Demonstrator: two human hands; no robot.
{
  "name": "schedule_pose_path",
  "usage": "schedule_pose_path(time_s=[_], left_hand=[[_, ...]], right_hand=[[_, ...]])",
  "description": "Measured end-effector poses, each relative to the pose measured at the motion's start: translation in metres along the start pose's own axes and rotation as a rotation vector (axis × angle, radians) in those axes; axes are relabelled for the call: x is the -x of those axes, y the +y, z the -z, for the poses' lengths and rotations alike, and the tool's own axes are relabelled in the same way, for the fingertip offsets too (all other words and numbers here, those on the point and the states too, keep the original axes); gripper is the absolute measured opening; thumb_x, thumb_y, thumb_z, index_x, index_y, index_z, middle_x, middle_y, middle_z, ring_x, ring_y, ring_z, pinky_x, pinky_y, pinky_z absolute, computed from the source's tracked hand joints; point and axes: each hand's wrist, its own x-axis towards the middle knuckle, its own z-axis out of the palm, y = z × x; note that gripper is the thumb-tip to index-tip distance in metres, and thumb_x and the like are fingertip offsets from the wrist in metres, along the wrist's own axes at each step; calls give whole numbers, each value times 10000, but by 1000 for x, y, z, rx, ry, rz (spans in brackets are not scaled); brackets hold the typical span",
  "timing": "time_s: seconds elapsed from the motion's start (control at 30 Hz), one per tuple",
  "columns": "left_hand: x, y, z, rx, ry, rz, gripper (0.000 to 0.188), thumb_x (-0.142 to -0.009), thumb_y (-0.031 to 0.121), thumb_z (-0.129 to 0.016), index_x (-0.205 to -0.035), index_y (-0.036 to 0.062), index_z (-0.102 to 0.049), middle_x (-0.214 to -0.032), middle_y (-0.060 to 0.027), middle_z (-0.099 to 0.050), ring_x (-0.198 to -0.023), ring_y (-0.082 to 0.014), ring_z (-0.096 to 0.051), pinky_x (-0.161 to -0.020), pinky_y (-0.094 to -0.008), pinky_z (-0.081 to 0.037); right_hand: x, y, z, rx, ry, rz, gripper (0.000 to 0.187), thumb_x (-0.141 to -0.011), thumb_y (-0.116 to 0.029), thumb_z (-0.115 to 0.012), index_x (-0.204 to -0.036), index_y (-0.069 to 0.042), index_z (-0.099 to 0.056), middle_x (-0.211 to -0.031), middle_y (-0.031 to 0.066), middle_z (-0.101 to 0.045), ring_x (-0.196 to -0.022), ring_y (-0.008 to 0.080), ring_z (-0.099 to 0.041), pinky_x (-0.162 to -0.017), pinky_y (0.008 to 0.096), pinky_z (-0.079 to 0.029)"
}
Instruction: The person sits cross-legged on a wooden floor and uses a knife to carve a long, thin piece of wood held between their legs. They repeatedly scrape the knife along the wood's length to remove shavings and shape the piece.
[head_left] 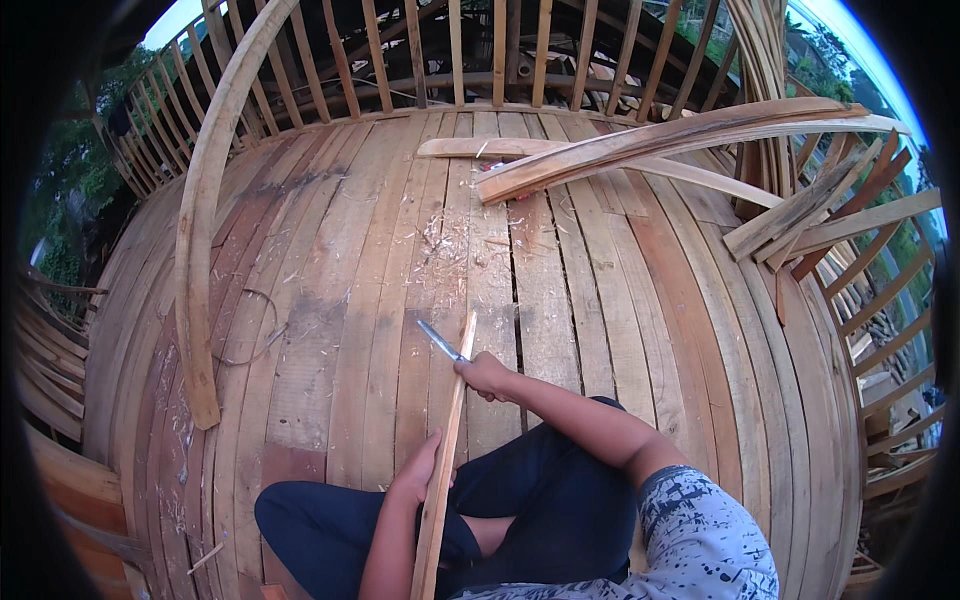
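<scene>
In the head view, sitting cross-legged on the floor [640, 300] of boards, wearing dark trousers [560, 480] and a pale patterned sleeve [700, 520]. Grasping a thin wooden strip [453, 420] in the left hand [418, 465], curling around it beside the lap. Slanting the strip away from the body, leaning its far end slightly to the right and running its near end out past the lower edge of the view. Clenching a knife [438, 341] in the right hand [487, 376], just beside the strip's far end. Crossing the strip with the knife there, pointing the blade forward and to the left; hiding the handle inside the fist, and leaving unclear any bite into the wood. Facing scattered shavings [445, 235] ahead on the floor. Sitting to the right of a long curved plank [190, 290], well apart from it. Facing also stacked boards [640, 150], lying ahead to the right, and a slatted railing [457, 60] beyond.
</scene>
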Motion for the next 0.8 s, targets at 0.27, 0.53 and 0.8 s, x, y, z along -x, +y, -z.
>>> schedule_pose_path(time_s=[0.27,0.53,0.8], left_hand=[[45,-21,-5,76,-47,-43,447,-970,488,-520,-996,46,-582,-722,-100,-565,-578,-201,-580,-504,-309,-518],[82,-48,1,-82,-3,-27,557,-984,534,-499,-1102,-6,-568,-767,-128,-620,-628,-216,-652,-551,-324,-559],[118,-29,10,-225,146,-44,575,-1009,555,-443,-1166,8,-529,-782,-129,-617,-624,-203,-642,-536,-336,-567]], right_hand=[[33,1,22,-387,-35,-59,395,-925,-393,-550,-685,-106,-423,-548,-10,-365,-382,98,-300,-338,303,-215],[42,19,14,-410,-86,-56,401,-957,-357,-533,-661,-153,-355,-520,-32,-299,-384,96,-252,-358,309,-175],[33,29,7,-157,-118,279,464,-939,-465,-608,-872,-8,-641,-520,-28,-384,-415,96,-380,-393,299,-311]])
